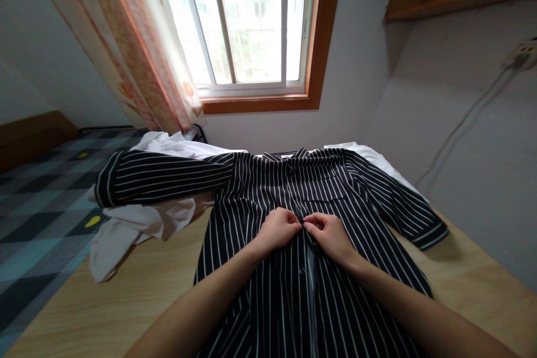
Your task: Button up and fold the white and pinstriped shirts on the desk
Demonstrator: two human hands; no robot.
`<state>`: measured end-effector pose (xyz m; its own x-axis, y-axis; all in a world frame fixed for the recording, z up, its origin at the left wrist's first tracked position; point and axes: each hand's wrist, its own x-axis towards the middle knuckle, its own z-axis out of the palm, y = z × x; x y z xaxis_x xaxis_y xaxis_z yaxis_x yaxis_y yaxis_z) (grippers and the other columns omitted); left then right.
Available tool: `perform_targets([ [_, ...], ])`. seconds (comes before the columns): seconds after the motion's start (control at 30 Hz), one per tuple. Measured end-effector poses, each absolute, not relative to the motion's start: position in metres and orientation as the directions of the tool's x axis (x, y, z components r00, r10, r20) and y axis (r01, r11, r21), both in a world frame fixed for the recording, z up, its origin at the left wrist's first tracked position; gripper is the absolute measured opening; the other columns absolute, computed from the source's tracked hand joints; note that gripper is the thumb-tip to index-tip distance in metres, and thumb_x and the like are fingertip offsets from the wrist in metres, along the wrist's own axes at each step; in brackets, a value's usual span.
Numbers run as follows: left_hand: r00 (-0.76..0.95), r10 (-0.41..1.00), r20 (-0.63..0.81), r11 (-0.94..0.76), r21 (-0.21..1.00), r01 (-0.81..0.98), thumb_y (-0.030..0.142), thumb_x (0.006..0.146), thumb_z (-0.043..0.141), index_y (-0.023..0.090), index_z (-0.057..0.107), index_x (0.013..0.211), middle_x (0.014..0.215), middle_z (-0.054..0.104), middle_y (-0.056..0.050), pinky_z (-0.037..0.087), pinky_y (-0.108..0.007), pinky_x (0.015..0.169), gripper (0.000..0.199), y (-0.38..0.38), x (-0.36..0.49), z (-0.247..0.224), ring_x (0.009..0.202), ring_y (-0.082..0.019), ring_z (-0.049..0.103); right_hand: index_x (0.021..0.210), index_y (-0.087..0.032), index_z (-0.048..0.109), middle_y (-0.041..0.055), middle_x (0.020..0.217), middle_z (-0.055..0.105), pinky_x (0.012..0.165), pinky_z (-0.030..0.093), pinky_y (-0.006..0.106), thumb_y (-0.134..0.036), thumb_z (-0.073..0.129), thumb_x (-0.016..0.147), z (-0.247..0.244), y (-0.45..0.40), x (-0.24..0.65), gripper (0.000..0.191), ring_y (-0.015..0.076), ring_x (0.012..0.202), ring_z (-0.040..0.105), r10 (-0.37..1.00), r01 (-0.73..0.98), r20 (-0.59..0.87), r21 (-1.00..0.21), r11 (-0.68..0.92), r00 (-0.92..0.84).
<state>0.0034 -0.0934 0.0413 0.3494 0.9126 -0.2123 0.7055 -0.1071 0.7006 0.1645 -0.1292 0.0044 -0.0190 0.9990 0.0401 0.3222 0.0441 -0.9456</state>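
A black shirt with white stripes (268, 184) lies spread face up, its collar toward the window and its sleeves out to both sides. At the middle of its front, my left hand (281, 227) pinches one side of the button opening. My right hand (329, 235) pinches the fabric just to the right, and the fingertips of both hands nearly meet. Below them the opening is parted, and a button (302, 271) shows on the left edge. What lies between the fingertips is too small to make out.
The shirt rests on a wooden table (138, 302). White garments (126, 229) lie under its left sleeve and behind its right shoulder. A checked bed (37, 207) is at the left, a curtain (138, 39) and window behind, a shelf (474, 0) upper right.
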Motion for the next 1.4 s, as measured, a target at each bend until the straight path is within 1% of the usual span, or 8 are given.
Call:
perform_targets([
  [0.13, 0.350, 0.920, -0.178, -0.123, 0.716, 0.687, 0.024, 0.077, 0.058, 0.013, 0.073, 0.077, 0.068, 0.064, -0.003, 0.038, -0.023, 0.057, 0.018, -0.091, 0.002, 0.037, 0.064, -0.014, 0.056, 0.084, -0.014, 0.072, 0.0024, 0.064, 0.066, 0.043, 0.050, 0.023, -0.036, 0.061, 0.076, 0.004, -0.124, 0.166, 0.026, 0.0139, 0.054, 0.061, 0.999, 0.155, -0.015, -0.988, -0.009, -0.038],
  [0.23, 0.369, 0.916, -0.159, -0.134, 0.744, 0.654, 0.023, 0.077, 0.057, 0.012, 0.072, 0.075, 0.063, 0.061, -0.002, 0.036, -0.023, 0.055, 0.018, -0.089, 0.001, 0.034, 0.061, -0.013, 0.053, 0.081, -0.013, 0.072, 0.0031, 0.067, 0.067, 0.044, 0.050, 0.021, -0.034, 0.063, 0.072, 0.006, -0.122, 0.168, 0.024, 0.0130, 0.057, 0.062, 0.997, 0.047, -0.056, -0.997, -0.053, -0.051],
  [0.5, 0.411, 0.898, -0.158, -0.126, 0.802, 0.583, 0.019, 0.075, 0.056, 0.011, 0.070, 0.074, 0.063, 0.058, 0.000, 0.037, -0.023, 0.057, 0.016, -0.091, 0.002, 0.035, 0.059, -0.011, 0.050, 0.075, -0.014, 0.068, 0.0011, 0.065, 0.067, 0.050, 0.053, 0.023, -0.026, 0.069, 0.066, 0.005, -0.121, 0.167, 0.016, 0.0134, 0.059, 0.063, 0.994, 0.041, -0.093, -0.995, -0.091, -0.060],
  [0.7, 0.397, 0.904, -0.158, -0.118, 0.801, 0.587, 0.019, 0.073, 0.053, 0.011, 0.070, 0.075, 0.064, 0.060, -0.001, 0.037, -0.024, 0.058, 0.019, -0.091, 0.003, 0.033, 0.061, -0.013, 0.051, 0.074, -0.016, 0.067, 0.0013, 0.064, 0.066, 0.049, 0.053, 0.026, -0.026, 0.064, 0.071, 0.004, -0.126, 0.164, 0.011, 0.0154, 0.057, 0.063, 1.000, 0.230, -0.018, -0.973, -0.017, -0.001],
  [0.87, 0.375, 0.904, -0.207, -0.049, 0.820, 0.570, 0.022, 0.073, 0.050, 0.012, 0.067, 0.065, 0.058, 0.057, -0.001, 0.036, -0.024, 0.055, 0.021, -0.092, 0.004, 0.034, 0.057, -0.013, 0.050, 0.071, -0.019, 0.067, 0.0008, 0.065, 0.067, 0.060, 0.050, 0.028, -0.020, 0.061, 0.076, 0.013, -0.135, 0.160, 0.008, 0.0158, 0.061, 0.064, 0.988, 0.486, 0.153, -0.866, 0.121, 0.027],
  [1.0, 0.378, 0.911, -0.164, -0.081, 0.828, 0.554, 0.029, 0.075, 0.054, 0.013, 0.063, 0.059, 0.055, 0.053, 0.001, 0.033, -0.024, 0.053, 0.024, -0.094, 0.004, 0.034, 0.057, -0.012, 0.046, 0.071, -0.019, 0.066, 0.0007, 0.068, 0.067, 0.064, 0.047, 0.028, -0.017, 0.059, 0.078, 0.015, -0.139, 0.158, 0.011, 0.0157, 0.063, 0.062, 0.970, 0.595, 0.241, -0.781, 0.192, 0.004],
  [1.2, 0.357, 0.928, -0.105, -0.132, 0.804, 0.580, 0.021, 0.076, 0.053, 0.014, 0.060, 0.055, 0.053, 0.049, 0.002, 0.031, -0.024, 0.054, 0.023, -0.093, 0.005, 0.031, 0.056, -0.011, 0.044, 0.068, -0.020, 0.064, 0.0001, 0.066, 0.066, 0.064, 0.044, 0.028, -0.017, 0.060, 0.080, 0.011, -0.140, 0.156, 0.013, 0.0153, 0.061, 0.060, 0.962, 0.632, 0.271, -0.743, 0.221, -0.019],
  [1.4, 0.343, 0.936, -0.078, -0.143, 0.806, 0.574, 0.020, 0.080, 0.052, 0.014, 0.061, 0.060, 0.058, 0.056, 0.000, 0.034, -0.024, 0.057, 0.022, -0.094, 0.006, 0.029, 0.058, -0.012, 0.048, 0.073, -0.019, 0.068, 0.0011, 0.069, 0.067, 0.065, 0.044, 0.028, -0.022, 0.058, 0.081, 0.010, -0.138, 0.160, 0.012, 0.0161, 0.064, 0.061, 0.972, 0.571, 0.236, -0.797, 0.195, -0.003],
])
